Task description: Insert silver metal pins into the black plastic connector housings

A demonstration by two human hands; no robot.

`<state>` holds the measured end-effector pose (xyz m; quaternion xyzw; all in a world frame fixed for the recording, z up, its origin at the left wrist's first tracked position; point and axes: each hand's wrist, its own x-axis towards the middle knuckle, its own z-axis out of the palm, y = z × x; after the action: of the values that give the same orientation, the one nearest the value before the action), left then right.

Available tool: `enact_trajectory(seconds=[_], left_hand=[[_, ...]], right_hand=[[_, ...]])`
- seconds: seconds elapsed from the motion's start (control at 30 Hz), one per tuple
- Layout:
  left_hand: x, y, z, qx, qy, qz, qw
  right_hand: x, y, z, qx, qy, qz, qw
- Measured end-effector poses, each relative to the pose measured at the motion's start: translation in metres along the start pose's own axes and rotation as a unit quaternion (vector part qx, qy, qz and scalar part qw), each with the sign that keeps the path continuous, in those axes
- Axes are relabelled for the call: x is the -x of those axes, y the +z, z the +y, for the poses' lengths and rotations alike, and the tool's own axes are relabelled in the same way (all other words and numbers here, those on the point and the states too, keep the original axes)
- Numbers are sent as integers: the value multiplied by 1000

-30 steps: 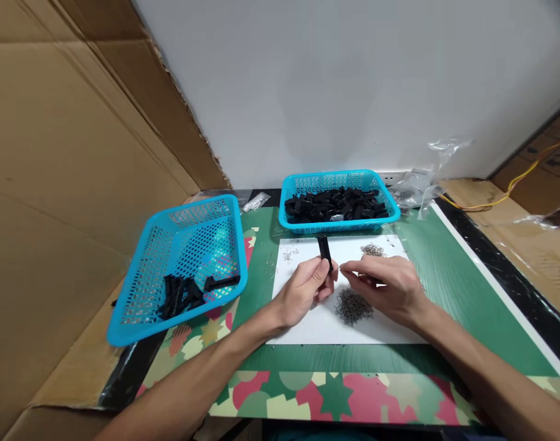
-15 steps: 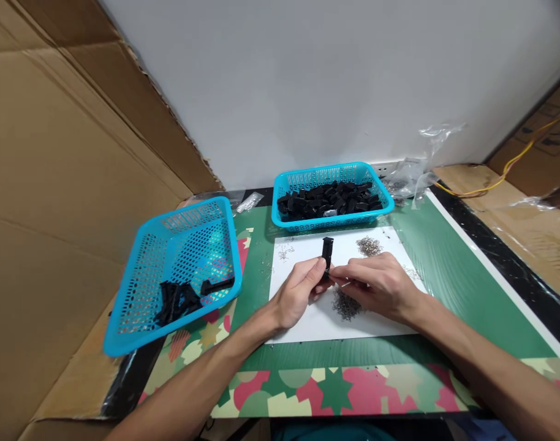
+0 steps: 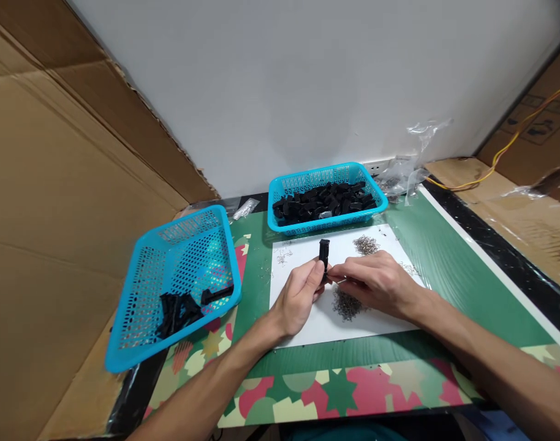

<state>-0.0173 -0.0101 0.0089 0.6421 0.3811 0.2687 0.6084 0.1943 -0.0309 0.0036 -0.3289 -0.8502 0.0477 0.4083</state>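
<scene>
My left hand [image 3: 299,295] is closed around a narrow black plastic part [image 3: 324,250], which stands upright with its upper end above the thumb. My right hand [image 3: 376,278] comes in from the right, its fingers pinched together against the lower part of the black piece. A thin pale line shows at those fingertips, too small to name. Beneath the right hand a pile of tiny metal pieces [image 3: 347,304] lies on a white sheet [image 3: 302,327]. Farther back on the sheet is a second small metal pile [image 3: 366,245].
A blue basket [image 3: 328,228] full of black parts stands against the wall. At left, another blue basket [image 3: 124,318] holds several long black parts [image 3: 176,312]. Clear plastic bags [image 3: 399,174] and yellow wires [image 3: 495,160] lie at the back right. Cardboard [image 3: 78,184] walls the left side.
The camera view has shifted slightly. Both hands keep nearly the same hold at the black part, which looks turned and tilted a little.
</scene>
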Motion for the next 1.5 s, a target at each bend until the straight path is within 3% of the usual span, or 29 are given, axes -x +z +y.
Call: enact_trajectory(seconds=[0.17, 0.53, 0.87, 1.17, 1.5], left_hand=[[1, -1, 1, -59, -3, 7, 998], [1, -1, -7, 11, 2, 2, 1000], [4, -1, -5, -53, 25, 11, 998], [3, -2, -8, -26, 43, -18, 999], [3, -3, -1, -52, 31, -36, 998]], right_hand=[[-1, 2, -1, -27, 12, -3, 1000], [-4, 7, -5, -88, 45, 40, 994], [-2, 9, -13, -135, 105, 33, 985], [-3, 9, -12, -161, 115, 32, 980], [-8, 8, -22, -257, 256, 0, 932]])
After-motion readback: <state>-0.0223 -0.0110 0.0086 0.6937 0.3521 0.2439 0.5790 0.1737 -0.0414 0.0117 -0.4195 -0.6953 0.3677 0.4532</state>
